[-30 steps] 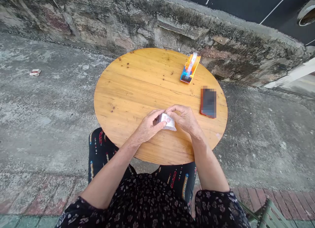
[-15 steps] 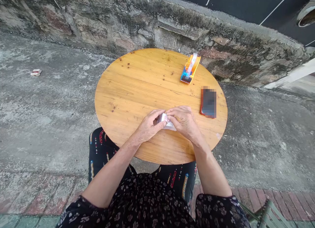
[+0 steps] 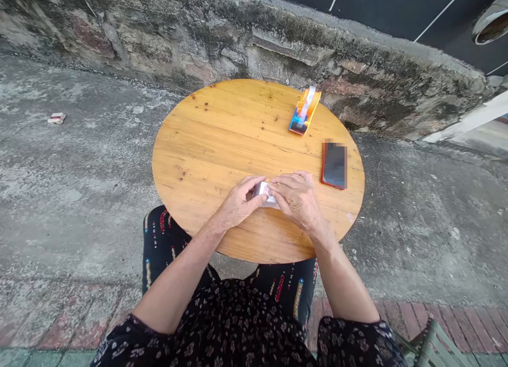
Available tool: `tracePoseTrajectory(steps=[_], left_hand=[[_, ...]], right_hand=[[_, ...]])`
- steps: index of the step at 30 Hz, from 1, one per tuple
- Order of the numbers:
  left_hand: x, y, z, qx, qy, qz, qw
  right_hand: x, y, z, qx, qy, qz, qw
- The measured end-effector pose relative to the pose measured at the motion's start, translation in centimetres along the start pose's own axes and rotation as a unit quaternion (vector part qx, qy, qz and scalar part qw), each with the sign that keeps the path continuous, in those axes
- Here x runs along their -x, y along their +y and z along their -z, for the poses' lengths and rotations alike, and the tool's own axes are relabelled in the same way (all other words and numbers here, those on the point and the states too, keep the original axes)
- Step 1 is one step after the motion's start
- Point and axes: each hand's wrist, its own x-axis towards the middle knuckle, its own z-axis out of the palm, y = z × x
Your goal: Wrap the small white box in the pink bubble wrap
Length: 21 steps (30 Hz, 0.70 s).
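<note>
A small whitish box point(image 3: 272, 202) with pink marks and what looks like clear wrapping rests on the round wooden table point(image 3: 222, 139), near its front edge. Around its left side curl the thumb and fingers of my left hand point(image 3: 243, 202), closed on it. My right hand point(image 3: 297, 199) is bent over the box's right side, with thumb and fingertips pinched together at its top. Whether a bit of wrapping or tape lies between those fingertips is too small to make out. Both hands hide much of the box.
An orange and blue tape dispenser point(image 3: 305, 111) stands at the table's back right. Below it lies a phone point(image 3: 334, 165) in a red case. A stone wall point(image 3: 222, 34) runs behind the table. On the ground at left is a small crumpled pack point(image 3: 56, 118); a green chair point(image 3: 440, 346) shows at lower right.
My right hand has turned slightly and shifted a little to the right, its fingertips still at the box. My left hand and the box stay nearly where they were.
</note>
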Motion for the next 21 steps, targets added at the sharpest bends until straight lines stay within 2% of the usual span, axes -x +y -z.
tracePoseTrajectory(steps=[15,21], left_hand=[[0.05,-0.01,0.04,0.010,-0.010,0.000,1.000],[0.05,0.12,0.09,0.003,-0.009,0.009,1.000]], right_hand=[[-0.16,-0.24,0.37,0.000,-0.016,0.002,1.000],[0.56,0.64,0.41,-0.052,0.033,-0.041,0.997]])
